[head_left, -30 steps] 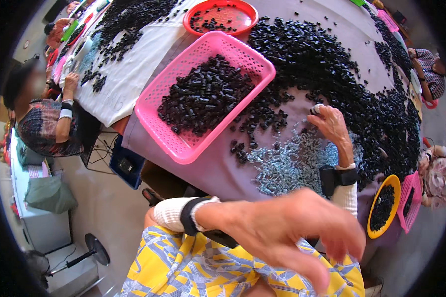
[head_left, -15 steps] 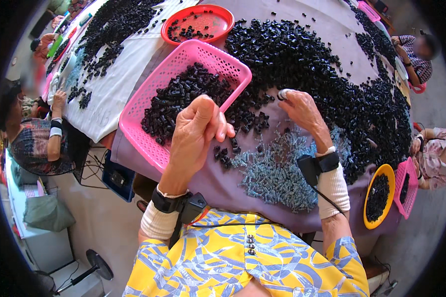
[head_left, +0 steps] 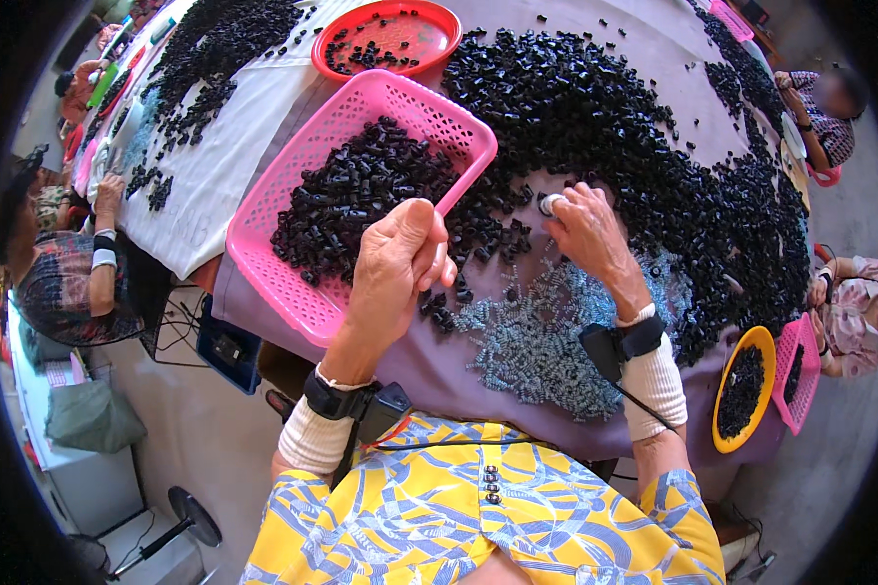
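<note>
Your left hand (head_left: 397, 261) is hovering at centre frame over the near right edge of the pink basket (head_left: 288, 292), fingers curled loosely together; whether it is gripping a part cannot be told from this angle. The basket is lying tilted across the upper-left centre, and it is holding a heap of small black parts (head_left: 356, 195).

Your right hand (head_left: 587, 229) is resting right of centre on the purple table cover (head_left: 439, 361), fingertips pinched on a small round pale-topped piece (head_left: 550, 204) at the edge of the large black pile (head_left: 595, 107), which is spreading across the upper right. Just below that hand, a patch of small silvery springs (head_left: 546, 331) is lying loose on the cover.

A red round tray (head_left: 385, 39) with a few black parts is sitting at the top centre, just beyond the basket. A yellow bowl (head_left: 741, 390) filled with black parts is sitting at the lower right, beside a second pink basket (head_left: 798, 375). Another person's arm (head_left: 102, 253) is showing at the left edge, near a white cloth (head_left: 215, 166).
</note>
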Tool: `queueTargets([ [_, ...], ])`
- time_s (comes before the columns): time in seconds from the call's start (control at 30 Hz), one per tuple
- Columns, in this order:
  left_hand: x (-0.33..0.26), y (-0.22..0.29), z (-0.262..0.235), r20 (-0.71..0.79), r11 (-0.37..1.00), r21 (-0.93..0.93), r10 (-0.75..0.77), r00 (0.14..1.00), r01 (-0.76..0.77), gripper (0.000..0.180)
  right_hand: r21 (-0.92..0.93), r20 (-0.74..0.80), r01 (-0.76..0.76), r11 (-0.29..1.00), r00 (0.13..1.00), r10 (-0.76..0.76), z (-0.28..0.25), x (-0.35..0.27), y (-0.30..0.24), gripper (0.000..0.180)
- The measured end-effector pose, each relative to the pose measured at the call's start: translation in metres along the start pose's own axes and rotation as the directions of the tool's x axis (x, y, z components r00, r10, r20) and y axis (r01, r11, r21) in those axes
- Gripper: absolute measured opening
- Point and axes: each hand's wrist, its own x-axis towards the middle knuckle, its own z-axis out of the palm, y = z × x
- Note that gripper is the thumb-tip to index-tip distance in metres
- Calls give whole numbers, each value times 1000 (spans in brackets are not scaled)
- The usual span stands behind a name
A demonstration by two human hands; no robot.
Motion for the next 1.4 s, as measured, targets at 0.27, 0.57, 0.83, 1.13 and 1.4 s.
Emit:
queueTargets([
  [0.27, 9, -18, 7, -4, 981, 146, -129, 992, 128, 31, 33, -70, 0, 999, 998, 2, -11, -21, 4, 16],
  [0.57, 26, -67, 19, 138, 914, 260, -355, 925, 312, 46, 11, 89, 5, 1000, 996, -6, -17, -43, -2, 18],
  [0.83, 30, -65, 3, 5, 871, 345, -375, 927, 351, 53, -25, 23, 73, 997, 997, -72, 4, -36, -3, 10],
  [1.13, 19, -51, -6, -32, 890, 325, -328, 944, 320, 46, 160, -121, 11, 987, 993, 8, 0, 7, 2, 13],
  [1.4, 18, -52, -9, -10, 894, 315, -334, 943, 319, 39, 56, -130, 45, 997, 991, -38, 25, 28, 1, 21],
])
